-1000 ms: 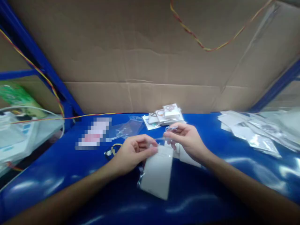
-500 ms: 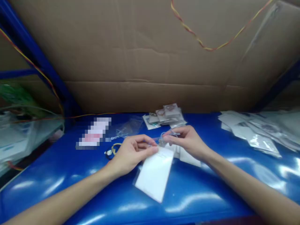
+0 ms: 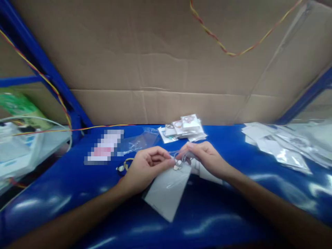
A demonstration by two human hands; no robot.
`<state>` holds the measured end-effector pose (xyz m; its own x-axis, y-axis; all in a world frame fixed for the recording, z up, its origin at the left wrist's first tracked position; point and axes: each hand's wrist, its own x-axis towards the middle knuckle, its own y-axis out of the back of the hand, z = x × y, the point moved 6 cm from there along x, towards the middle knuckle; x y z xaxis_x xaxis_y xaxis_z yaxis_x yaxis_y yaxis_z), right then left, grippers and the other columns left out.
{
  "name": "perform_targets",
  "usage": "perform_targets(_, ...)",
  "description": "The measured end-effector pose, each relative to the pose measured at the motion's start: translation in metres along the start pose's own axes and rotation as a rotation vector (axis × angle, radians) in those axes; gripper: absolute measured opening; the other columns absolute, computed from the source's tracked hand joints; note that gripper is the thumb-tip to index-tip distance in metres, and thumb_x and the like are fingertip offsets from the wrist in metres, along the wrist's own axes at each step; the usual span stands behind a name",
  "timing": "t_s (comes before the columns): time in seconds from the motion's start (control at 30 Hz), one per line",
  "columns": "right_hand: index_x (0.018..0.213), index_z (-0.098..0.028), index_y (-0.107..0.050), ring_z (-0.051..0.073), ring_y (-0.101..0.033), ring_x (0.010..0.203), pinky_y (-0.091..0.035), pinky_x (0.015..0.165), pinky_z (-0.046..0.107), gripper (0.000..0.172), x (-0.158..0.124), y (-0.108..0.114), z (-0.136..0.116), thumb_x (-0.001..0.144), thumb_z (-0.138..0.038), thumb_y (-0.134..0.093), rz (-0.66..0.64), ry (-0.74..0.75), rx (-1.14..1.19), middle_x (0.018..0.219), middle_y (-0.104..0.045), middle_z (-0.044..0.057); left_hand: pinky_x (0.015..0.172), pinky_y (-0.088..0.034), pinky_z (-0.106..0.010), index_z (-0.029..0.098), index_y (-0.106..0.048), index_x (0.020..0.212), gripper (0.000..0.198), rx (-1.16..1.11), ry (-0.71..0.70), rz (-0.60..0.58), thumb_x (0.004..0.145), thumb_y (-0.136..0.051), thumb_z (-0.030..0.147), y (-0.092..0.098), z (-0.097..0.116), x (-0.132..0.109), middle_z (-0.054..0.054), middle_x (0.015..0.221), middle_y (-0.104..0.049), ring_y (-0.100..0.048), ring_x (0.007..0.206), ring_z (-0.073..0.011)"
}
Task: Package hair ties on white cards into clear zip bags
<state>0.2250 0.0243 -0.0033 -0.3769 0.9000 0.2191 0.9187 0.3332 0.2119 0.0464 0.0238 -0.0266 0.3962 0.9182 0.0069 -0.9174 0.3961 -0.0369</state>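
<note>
My left hand (image 3: 146,169) is closed, pinching the upper edge of a clear plastic bag (image 3: 166,199) that has a white card in it. My right hand (image 3: 209,157) is closed on a grey cord bracelet (image 3: 184,157) with small round pale charms. The bracelet hangs at the bag's mouth, its charms over the top of the card; I cannot tell whether they are inside the plastic. Beside my left wrist lies a dark and yellow cord bracelet (image 3: 125,166), partly hidden. White cards (image 3: 209,174) lie on the table under my right hand.
Several bagged bracelets on cards (image 3: 188,126) are piled at the back of the blue table (image 3: 215,221). Clear plastic bags (image 3: 140,141) and a blurred-out pinkish item (image 3: 105,147) lie left. More white packets (image 3: 280,145) spread on the right. Behind stands a cardboard wall (image 3: 166,69).
My right hand has brought the bracelet slightly down to the bag's mouth, and its charms now show over the card. The bag has tilted a little and looks darker.
</note>
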Motion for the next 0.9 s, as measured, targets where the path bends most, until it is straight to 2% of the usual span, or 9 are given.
perform_targets(0.13,0.091,-0.019,-0.082,0.022,-0.067,0.090,-0.051,0.086,0.036,0.052,-0.001,-0.005,-0.002,0.104,-0.054,-0.045,-0.100,0.070,0.043,0.095,-0.076,0.008,0.055,-0.049,-0.020,0.018,-0.064,0.078,0.026,-0.034,-0.007,0.024,0.075,-0.087,0.031,0.000,0.001,0.000,-0.002,0.075,-0.078,-0.071,0.064,-0.0149)
perform_targets(0.37,0.104,-0.020,-0.076,0.025,-0.064,0.109,-0.047,0.101,0.038,0.049,-0.002,-0.012,-0.011,0.103,-0.058,-0.044,-0.240,0.114,-0.045,0.115,-0.071,0.009,0.056,-0.049,-0.020,0.017,-0.062,0.076,0.029,-0.053,-0.034,0.028,0.075,-0.087,0.032,-0.004,0.006,-0.001,0.000,0.073,-0.073,-0.068,0.064,-0.0137)
perform_targets(0.57,0.097,-0.017,-0.077,0.023,-0.062,0.112,-0.043,0.106,0.037,0.061,-0.008,-0.023,-0.018,0.102,-0.065,-0.039,-0.379,0.124,-0.070,0.119,-0.065,0.009,0.052,-0.046,-0.020,0.018,-0.059,0.079,0.030,-0.084,-0.038,-0.041,0.080,-0.083,0.036,-0.007,0.004,-0.001,0.000,0.072,-0.072,-0.064,0.058,-0.0120)
perform_targets(0.63,0.095,-0.017,-0.078,0.024,-0.061,0.117,-0.041,0.108,0.037,0.056,-0.007,-0.021,-0.016,0.103,-0.059,-0.043,-0.332,0.127,-0.061,0.122,-0.065,0.009,0.052,-0.047,-0.020,0.018,-0.059,0.080,0.030,-0.095,-0.032,-0.053,0.080,-0.082,0.037,-0.008,0.004,0.000,0.000,0.074,-0.073,-0.064,0.059,-0.0125)
perform_targets(0.73,0.091,-0.019,-0.077,0.025,-0.061,0.120,-0.044,0.106,0.039,0.038,-0.004,-0.012,-0.012,0.100,-0.050,-0.057,-0.148,0.132,-0.037,0.123,-0.067,0.009,0.052,-0.046,-0.019,0.018,-0.058,0.078,0.031,-0.095,-0.046,-0.038,0.078,-0.084,0.036,-0.007,0.006,0.000,0.002,0.070,-0.070,-0.062,0.058,-0.0112)
perform_targets(0.83,0.092,-0.020,-0.074,0.023,-0.067,0.107,-0.053,0.092,0.036,0.024,-0.002,0.002,-0.010,0.090,-0.044,-0.073,0.061,0.119,0.018,0.114,-0.072,0.009,0.052,-0.044,-0.017,0.018,-0.059,0.077,0.030,-0.075,-0.073,-0.006,0.078,-0.084,0.035,-0.005,0.008,0.000,0.004,0.067,-0.067,-0.059,0.057,-0.0094)
perform_targets(0.9,0.097,-0.019,-0.075,0.022,-0.069,0.095,-0.056,0.082,0.034,0.028,-0.001,0.008,-0.009,0.083,-0.043,-0.080,0.127,0.075,0.024,0.104,-0.075,0.008,0.052,-0.044,-0.017,0.018,-0.059,0.077,0.030,-0.056,-0.077,0.017,0.078,-0.084,0.035,-0.003,0.009,0.000,0.003,0.068,-0.067,-0.059,0.056,-0.0093)
